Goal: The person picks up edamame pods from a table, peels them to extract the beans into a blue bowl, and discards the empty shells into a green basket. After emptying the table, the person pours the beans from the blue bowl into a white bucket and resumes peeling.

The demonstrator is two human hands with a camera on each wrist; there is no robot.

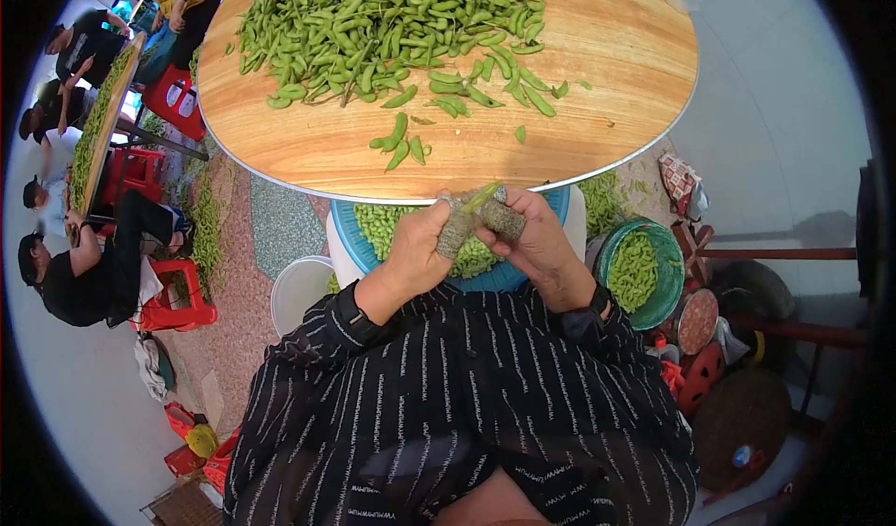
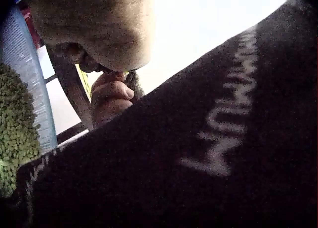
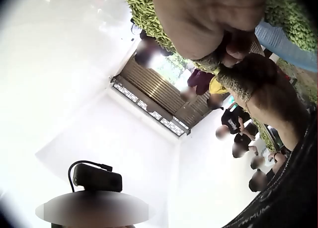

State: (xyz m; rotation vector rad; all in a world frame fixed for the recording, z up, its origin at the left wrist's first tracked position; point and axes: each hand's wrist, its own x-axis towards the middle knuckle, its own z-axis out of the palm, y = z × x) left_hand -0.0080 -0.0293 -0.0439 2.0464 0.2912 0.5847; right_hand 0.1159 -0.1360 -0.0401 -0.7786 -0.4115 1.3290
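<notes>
Both hands meet just off the table's near edge, over a blue basket [image 1: 343,232] of shelled green beans. Between their fingertips a green pod [image 1: 483,196] is pinched by the left hand [image 1: 417,248] and the right hand [image 1: 544,249]. Grey-green wraps cover some thumbs or fingers on both. In the left wrist view the left hand [image 2: 99,29] fills the top, and a sleeve hides much. The right wrist view has the right hand [image 3: 208,19] close up, meeting the left hand [image 3: 276,101]. A heap of pods [image 1: 373,31] lies on the round wooden table [image 1: 308,148].
Right of the basket stands a green bucket [image 1: 611,246] with beans or pods; left of it, a white bucket [image 1: 291,293]. Several people sit at another long table [image 1: 112,115] on the far left, near red stools [image 1: 182,293]. Loose pods [image 1: 207,237] lie on the floor.
</notes>
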